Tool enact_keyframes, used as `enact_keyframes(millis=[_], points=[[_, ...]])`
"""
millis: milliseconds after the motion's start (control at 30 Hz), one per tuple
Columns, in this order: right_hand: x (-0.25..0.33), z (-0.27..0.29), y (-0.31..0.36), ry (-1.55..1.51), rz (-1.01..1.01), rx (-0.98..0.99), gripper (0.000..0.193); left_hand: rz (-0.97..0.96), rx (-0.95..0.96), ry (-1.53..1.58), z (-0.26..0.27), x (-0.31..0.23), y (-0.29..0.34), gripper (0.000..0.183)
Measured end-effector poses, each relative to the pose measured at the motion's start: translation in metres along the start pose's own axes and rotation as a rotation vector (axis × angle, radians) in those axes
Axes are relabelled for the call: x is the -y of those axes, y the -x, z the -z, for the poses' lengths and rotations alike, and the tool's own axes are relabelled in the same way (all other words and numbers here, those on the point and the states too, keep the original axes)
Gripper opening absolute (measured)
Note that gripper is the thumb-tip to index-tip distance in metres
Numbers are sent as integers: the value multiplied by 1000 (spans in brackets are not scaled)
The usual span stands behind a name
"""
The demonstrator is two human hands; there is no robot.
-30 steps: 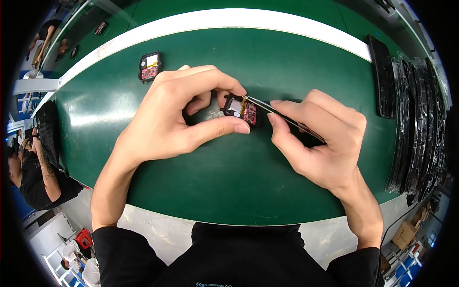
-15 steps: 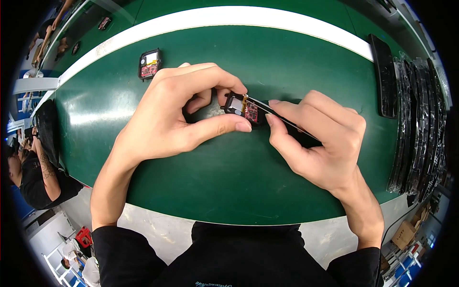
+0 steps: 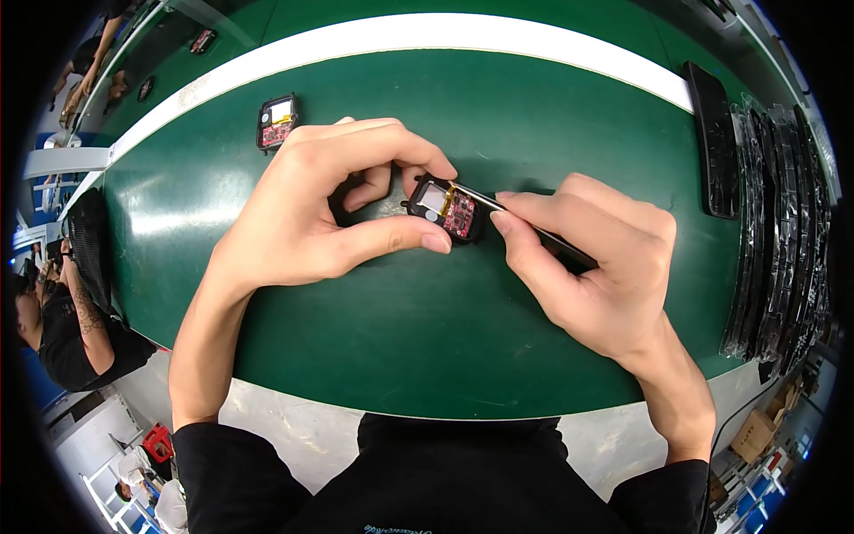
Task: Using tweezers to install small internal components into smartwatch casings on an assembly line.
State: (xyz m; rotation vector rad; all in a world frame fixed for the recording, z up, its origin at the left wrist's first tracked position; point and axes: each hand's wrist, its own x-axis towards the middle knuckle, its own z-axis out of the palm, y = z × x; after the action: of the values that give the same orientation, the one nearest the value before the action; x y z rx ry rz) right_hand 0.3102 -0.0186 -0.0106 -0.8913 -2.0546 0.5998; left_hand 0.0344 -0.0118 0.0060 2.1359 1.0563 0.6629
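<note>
Between the thumb and fingers of my left hand (image 3: 329, 200) sits a small black device housing (image 3: 446, 206), its open face up. Inside it show a pale battery-like block, a strip of yellow film and a red circuit board. My right hand (image 3: 605, 258) pinches a pair of tweezers (image 3: 480, 197), whose tips reach the upper edge of the housing by the yellow film. The exact contact of the tips is too small to tell. A second housing of the same kind (image 3: 277, 123) lies beyond my left hand on the green table (image 3: 427, 356).
A white strip (image 3: 427, 34) crosses the table's far side. At the right stand a black tray (image 3: 712, 142) and a stack of plastic-wrapped black trays (image 3: 774, 240). Another person (image 3: 80, 320) sits at the left. More small devices (image 3: 203, 41) lie beyond the strip.
The housing has turned slightly and shifted a little left and nearer in my left hand. The tweezers have swung slightly with my right hand, staying by the yellow film.
</note>
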Motion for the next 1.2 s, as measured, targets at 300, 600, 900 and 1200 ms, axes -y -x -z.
enact_keyframes(millis=[300,600,900,1200], points=[[0,10,-3,-146,-149,61,11,51,36,196,3,5,2,57],[0,14,-5,-131,-141,126,10,0,22,149,2,5,1,47],[-1,13,-5,-130,-135,148,11,-39,64,66,3,8,1,54],[-2,13,-4,-121,-117,147,12,-42,88,40,3,6,0,52]])
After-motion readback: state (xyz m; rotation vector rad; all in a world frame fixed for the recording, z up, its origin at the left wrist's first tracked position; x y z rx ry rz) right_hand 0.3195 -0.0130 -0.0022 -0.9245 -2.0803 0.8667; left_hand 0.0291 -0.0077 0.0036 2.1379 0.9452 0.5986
